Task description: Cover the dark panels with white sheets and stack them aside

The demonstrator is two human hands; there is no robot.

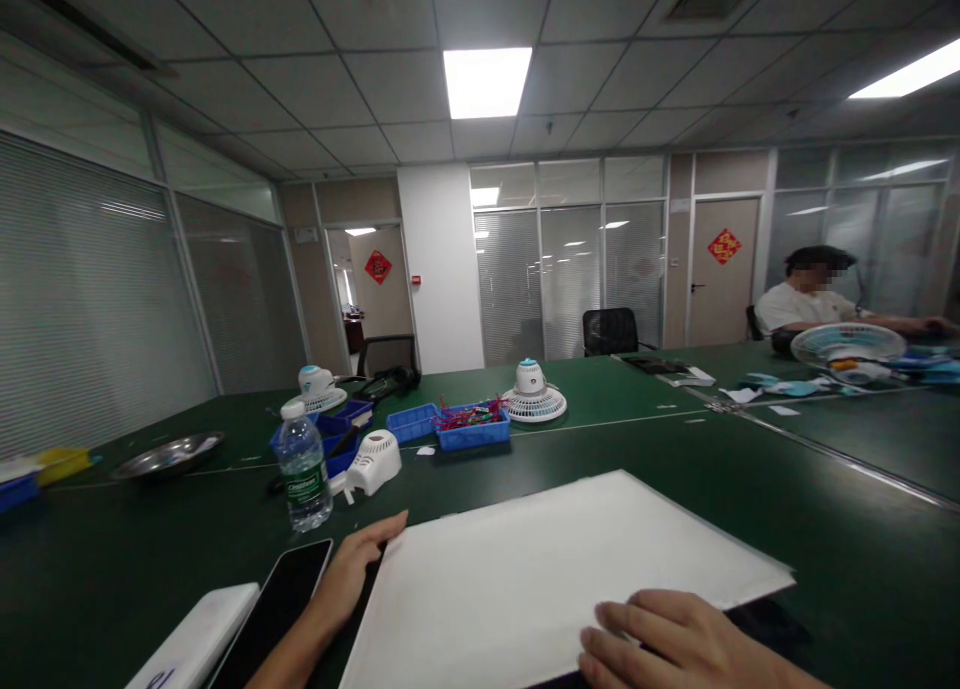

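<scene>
A large white sheet of paper (517,579), perhaps a thin stack, spreads in front of me just above the dark green table, its right corner lifted off the surface. My left hand (352,569) holds it by the left edge, fingertips at the far left corner. Over the near right edge bend the fingers of my right hand (667,639); its thumb is hidden. Left of my left hand lie a black-screened phone (274,609) and a white box-like item (199,639). A water bottle (304,469) stands upright just beyond them.
A white plastic housing (375,461) sits beside the bottle. Farther back are a blue bin (474,433) of coloured wires, a white fan part (532,397) and a metal bowl (169,456). At the far right a person (810,294) sits behind a fan grille (847,344).
</scene>
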